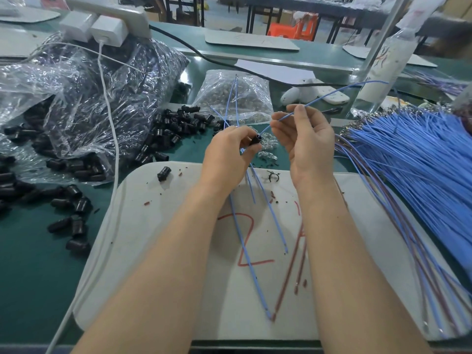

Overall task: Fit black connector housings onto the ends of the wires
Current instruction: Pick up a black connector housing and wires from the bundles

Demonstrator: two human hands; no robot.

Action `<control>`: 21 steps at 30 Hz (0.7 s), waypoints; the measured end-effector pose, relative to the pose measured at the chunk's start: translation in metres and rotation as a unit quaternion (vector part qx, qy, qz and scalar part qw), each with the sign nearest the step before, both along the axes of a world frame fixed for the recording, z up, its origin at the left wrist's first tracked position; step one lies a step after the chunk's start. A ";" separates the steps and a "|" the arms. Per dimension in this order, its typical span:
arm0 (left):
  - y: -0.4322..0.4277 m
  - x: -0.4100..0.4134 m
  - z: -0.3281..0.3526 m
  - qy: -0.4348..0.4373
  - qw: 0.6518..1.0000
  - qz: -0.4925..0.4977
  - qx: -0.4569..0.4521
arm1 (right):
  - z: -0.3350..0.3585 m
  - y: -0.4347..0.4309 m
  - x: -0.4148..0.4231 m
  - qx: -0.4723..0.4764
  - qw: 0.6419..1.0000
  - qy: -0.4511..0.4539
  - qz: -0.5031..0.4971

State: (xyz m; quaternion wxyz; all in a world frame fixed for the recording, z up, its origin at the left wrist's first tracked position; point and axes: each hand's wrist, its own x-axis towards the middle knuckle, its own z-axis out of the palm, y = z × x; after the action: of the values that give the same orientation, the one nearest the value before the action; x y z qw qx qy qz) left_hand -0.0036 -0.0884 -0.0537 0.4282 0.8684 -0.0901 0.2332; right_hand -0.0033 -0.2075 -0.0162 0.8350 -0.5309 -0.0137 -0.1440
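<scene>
My left hand (227, 152) pinches a small black connector housing (255, 140) between thumb and fingers and also holds several blue wires (265, 200) that stick out above and below it. My right hand (305, 141) grips one blue wire (332, 92) whose lower end meets the housing's opening. That wire arcs up and to the right. A large bundle of blue and brown wires (413, 159) lies fanned out on the right. Loose black housings (173, 129) are heaped at the left and centre, and one housing (164, 173) lies alone on the white pad.
A white pad (178, 264) with red marks lies under my arms on the green table. A torn clear bag (76, 98) of black housings sits at left, and a clear bag of small clear parts (233, 95) behind my hands. A white charger cable (112, 139) crosses the left side.
</scene>
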 end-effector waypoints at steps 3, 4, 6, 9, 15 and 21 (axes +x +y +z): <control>0.000 0.000 0.002 -0.010 1.000 0.001 0.007 | 0.000 0.002 0.000 -0.007 1.000 0.009 0.018; 0.000 0.000 0.002 -0.012 1.000 0.003 0.005 | 0.000 0.002 0.001 -0.003 1.000 0.008 0.024; -0.001 0.000 0.003 -0.007 1.000 0.009 -0.001 | 0.001 0.000 0.001 0.011 0.999 0.005 0.035; -0.001 0.000 0.002 -0.002 1.000 0.016 -0.005 | -0.003 0.000 0.003 -0.080 0.996 0.000 0.029; -0.001 0.001 0.001 -0.009 1.000 0.011 0.004 | -0.013 0.004 0.006 -0.298 0.954 0.000 -0.040; -0.001 0.001 -0.001 -0.010 1.000 0.004 0.002 | -0.017 0.007 0.009 -0.321 0.946 -0.008 -0.042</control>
State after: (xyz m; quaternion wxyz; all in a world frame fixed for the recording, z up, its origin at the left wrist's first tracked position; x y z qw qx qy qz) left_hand -0.0023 -0.0895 -0.0546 0.4243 0.8673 -0.0917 0.2438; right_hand 0.0053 -0.2003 -0.0331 0.6133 -0.7697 -0.0436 -0.1715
